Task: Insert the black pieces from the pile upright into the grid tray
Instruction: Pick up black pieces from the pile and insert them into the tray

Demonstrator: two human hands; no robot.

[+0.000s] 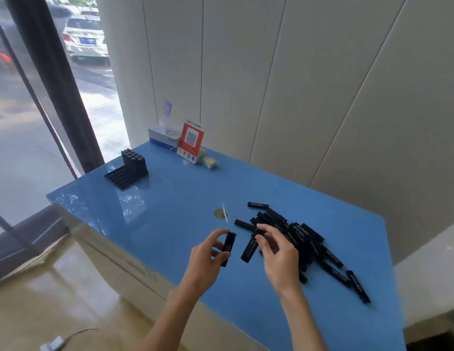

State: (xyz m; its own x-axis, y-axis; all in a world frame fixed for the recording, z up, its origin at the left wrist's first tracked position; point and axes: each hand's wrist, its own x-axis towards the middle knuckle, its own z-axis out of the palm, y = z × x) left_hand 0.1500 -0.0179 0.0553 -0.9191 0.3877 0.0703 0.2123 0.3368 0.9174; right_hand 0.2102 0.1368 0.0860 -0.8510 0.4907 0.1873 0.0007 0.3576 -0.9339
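Reaching forward over the near part of the blue table (170, 198), both forearms bare, seen from the head camera. Left hand (208, 252) raised a little off the tabletop, just left of the pile (296, 239), fingers curled and thumb closed around one black piece (228, 248), held nearly upright with its top tipped slightly right. Right hand (277, 252) lowered onto the near left edge of the pile, fingers bent down among the pieces and pinching a second black piece (248, 249), slanted with its lower end toward the left hand. Hands close together but not touching, the two held pieces side by side with a gap of blue between them.

Pile spread loosely to the right of the hands, pieces lying flat and crossing one another, a few strays at the far edge of the pile and others trailing off toward the near right edge of the table. Grid tray (125, 171) well apart from the pile, at the far left corner of the table, with a block of black pieces standing upright in its far rows and its near rows showing open cells. Small round mark (220, 213) on the tabletop just beyond the pile's left side. Red-and-white sign (191, 141) and tissue box (162, 136) far beyond the pile, against the wall, right of the tray.
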